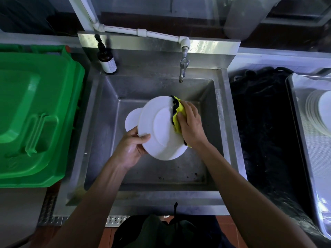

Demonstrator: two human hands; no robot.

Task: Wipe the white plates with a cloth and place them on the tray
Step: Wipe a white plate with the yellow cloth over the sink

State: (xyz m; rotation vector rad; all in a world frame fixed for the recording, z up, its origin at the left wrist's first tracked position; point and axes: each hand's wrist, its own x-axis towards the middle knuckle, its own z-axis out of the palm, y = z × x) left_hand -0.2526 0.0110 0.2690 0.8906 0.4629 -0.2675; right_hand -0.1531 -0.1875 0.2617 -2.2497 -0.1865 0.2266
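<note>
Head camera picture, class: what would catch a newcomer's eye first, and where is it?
First, the white plate held tilted over the steel sink at centre, the left hand gripping its lower rim while the right hand presses a yellow cloth against its right edge. Next, the big green bin lid fills the left side. A stack of plates sits on the tray at far right.
</note>
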